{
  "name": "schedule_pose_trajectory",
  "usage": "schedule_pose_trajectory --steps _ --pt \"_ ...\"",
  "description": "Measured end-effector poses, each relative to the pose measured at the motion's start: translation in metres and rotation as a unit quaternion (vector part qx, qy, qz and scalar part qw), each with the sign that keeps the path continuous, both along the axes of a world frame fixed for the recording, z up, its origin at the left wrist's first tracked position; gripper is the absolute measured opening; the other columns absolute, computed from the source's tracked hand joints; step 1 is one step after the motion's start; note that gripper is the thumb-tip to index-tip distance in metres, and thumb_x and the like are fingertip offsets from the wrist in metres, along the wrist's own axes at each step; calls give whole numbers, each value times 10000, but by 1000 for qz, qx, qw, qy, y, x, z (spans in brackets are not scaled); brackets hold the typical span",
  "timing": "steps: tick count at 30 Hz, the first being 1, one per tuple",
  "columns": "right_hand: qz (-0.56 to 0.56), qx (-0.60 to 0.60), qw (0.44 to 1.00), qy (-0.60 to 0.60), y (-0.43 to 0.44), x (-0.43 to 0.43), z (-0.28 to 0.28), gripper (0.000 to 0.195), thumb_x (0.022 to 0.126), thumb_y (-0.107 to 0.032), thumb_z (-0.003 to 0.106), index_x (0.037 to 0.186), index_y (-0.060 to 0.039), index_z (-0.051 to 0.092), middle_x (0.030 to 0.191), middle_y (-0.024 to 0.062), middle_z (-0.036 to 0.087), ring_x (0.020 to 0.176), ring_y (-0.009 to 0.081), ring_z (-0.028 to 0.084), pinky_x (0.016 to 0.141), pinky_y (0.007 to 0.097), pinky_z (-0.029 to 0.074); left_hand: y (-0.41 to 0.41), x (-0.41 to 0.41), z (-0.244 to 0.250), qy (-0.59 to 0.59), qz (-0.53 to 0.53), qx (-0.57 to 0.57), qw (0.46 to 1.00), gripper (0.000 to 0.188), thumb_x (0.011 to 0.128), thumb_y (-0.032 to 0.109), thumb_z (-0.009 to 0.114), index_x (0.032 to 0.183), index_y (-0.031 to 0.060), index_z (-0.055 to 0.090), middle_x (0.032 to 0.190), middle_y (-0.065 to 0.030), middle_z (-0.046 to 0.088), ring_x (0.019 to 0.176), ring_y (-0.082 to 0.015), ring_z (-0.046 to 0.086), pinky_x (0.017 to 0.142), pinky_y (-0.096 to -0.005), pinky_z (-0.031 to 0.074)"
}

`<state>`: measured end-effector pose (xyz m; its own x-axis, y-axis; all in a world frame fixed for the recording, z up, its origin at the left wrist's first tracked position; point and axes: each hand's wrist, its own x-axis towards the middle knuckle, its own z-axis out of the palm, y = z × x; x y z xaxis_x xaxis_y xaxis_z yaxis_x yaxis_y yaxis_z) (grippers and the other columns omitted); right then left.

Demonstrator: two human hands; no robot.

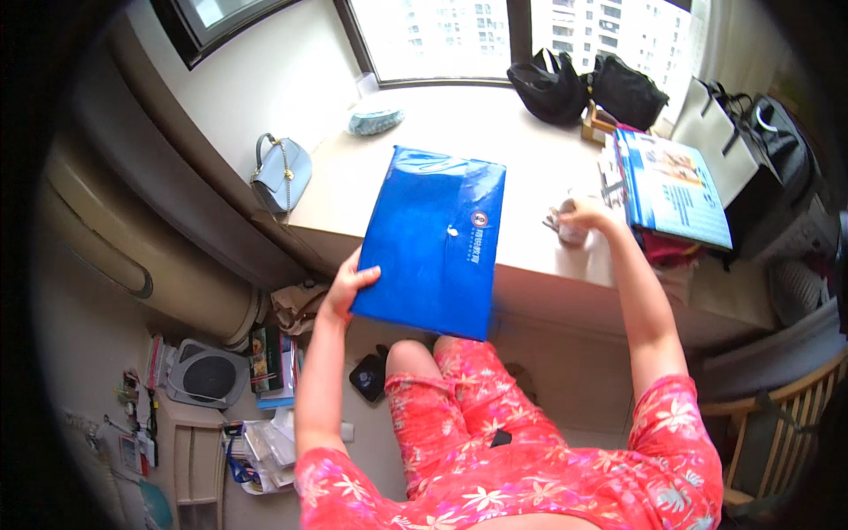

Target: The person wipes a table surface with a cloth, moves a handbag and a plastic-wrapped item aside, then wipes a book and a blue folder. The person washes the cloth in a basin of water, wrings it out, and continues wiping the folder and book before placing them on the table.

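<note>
A glossy blue plastic document folder [424, 258] with a small white snap button is in my left hand [346, 283], thumb on its front face and fingers behind. It is raised over my knees, in front of the window ledge, and bears printed writing. Over on the right, my right hand [589, 213] has its fingers around a small pale object [571, 233] at the ledge surface; blur hides what it is. Just right of that hand leans a stack of papers and a light-blue printed folder [682, 189].
A light-blue handbag [283, 173] with a chain and a teal pouch [376, 122] are on the window ledge [457, 119]. Black bags [553, 89] stand by the window. A wooden chair [775, 424] is at my right; books [268, 364] and papers lie low on the left.
</note>
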<state>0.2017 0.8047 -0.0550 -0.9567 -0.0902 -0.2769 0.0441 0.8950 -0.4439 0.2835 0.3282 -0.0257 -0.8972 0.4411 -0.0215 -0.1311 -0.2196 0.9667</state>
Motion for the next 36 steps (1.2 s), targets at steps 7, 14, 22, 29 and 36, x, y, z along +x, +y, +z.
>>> schedule_pose_trajectory --steps 7,14,22,29,36 --pt "-104 286 905 297 -78 27 -3 312 796 -255 558 1013 -38 616 1134 159 558 956 313 574 766 409 491 -14 -154 7 -67 -76 -330 939 739 732 159 676 1372 56 321 1184 -172 527 1000 -242 561 867 -391 472" --pt "59 151 905 392 -186 -11 -10 290 779 -202 582 1040 -76 592 1243 143 491 1049 295 487 872 435 373 6 -175 -62 299 39 -698 649 700 746 224 675 1342 50 351 1288 -204 436 1194 -353 404 1016 -402 343" --pt "152 35 891 426 -249 -72 -52 234 846 -329 540 871 -98 569 929 85 584 936 245 530 834 427 349 35 -130 -71 319 2 -684 656 396 883 182 508 1256 50 490 1352 -193 390 1217 -338 386 1031 -402 299" --pt "104 -6 855 508 -234 -65 -53 271 868 -324 520 701 -114 562 696 67 588 782 214 559 898 403 320 46 -128 -68 284 -17 -689 666 529 875 327 516 1310 38 427 1394 -201 329 1269 -363 305 1059 -413 253" --pt "80 -40 869 486 -167 26 -49 131 797 -218 585 721 -112 603 820 45 571 850 223 546 927 423 328 77 -94 -53 196 31 -706 680 1103 649 666 631 1415 29 158 1448 -288 90 1336 -426 122 1084 -484 159"
